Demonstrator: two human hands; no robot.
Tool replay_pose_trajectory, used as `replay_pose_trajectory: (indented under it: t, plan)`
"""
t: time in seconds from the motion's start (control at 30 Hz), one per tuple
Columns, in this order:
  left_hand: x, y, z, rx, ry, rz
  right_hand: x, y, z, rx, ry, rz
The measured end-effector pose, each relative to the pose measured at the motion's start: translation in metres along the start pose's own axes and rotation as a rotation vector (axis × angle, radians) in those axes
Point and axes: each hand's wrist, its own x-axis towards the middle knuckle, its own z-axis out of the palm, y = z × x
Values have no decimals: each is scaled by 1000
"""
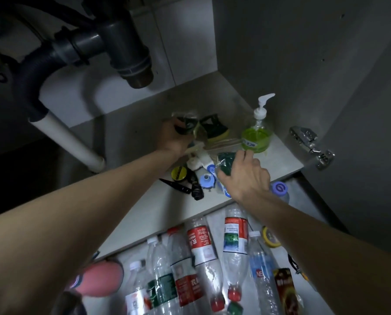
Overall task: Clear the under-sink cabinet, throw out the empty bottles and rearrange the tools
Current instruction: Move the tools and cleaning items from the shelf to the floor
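Observation:
Both my arms reach into the under-sink cabinet. My left hand (173, 138) grips a clear plastic packet with a dark item inside (186, 123), at the back of the cabinet floor (142, 196). My right hand (246, 176) holds a green scouring pad in clear wrap (226, 162). A pile of small tools lies between them: a yellow-black tape measure (179, 173), a black tool (178, 188), white and blue fittings (205, 176). Several empty plastic bottles (201, 242) lie on the floor outside.
A pump bottle of green soap (257, 135) stands at the back right, next to a yellow-based brush (215, 130). Grey drain pipes (112, 46) and a white pipe (71, 142) hang at left. A door hinge (310, 144) is on the right wall. A yellow tape roll (270, 237) lies outside.

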Motion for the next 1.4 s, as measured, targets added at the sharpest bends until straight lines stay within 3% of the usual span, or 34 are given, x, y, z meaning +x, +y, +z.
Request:
replay_pose_trajectory:
  t: [0.13, 0.3, 0.53, 0.87, 0.97, 1.1, 1.27, 1.4]
  plan:
    - [-32, -27, -43, 93, -75, -97, 5, -12, 5, 19, -63, 51]
    - [-79, -47, -77, 238, -22, -34, -2, -18, 0, 149, 30, 85]
    - [-165, -63, -89, 140, 25, -18, -58, -14, -19, 368, 160, -141]
    - [-369, -123, -91, 118, -261, -11, -220, 50, -10, 219, -87, -350]
    - [-431, -134, -84, 124, -445, 12, -272, 83, -8, 190, -183, -285]
    - [-482, -133, -57, 327, -671, 220, -332, 138, -4, 97, -281, -99]
    - [-517, -126, -22, 371, -823, 416, -395, 181, -2, -11, -412, 123]
    - [-531, -139, -21, 499, -866, 441, -413, 178, 2, 15, -448, 214]
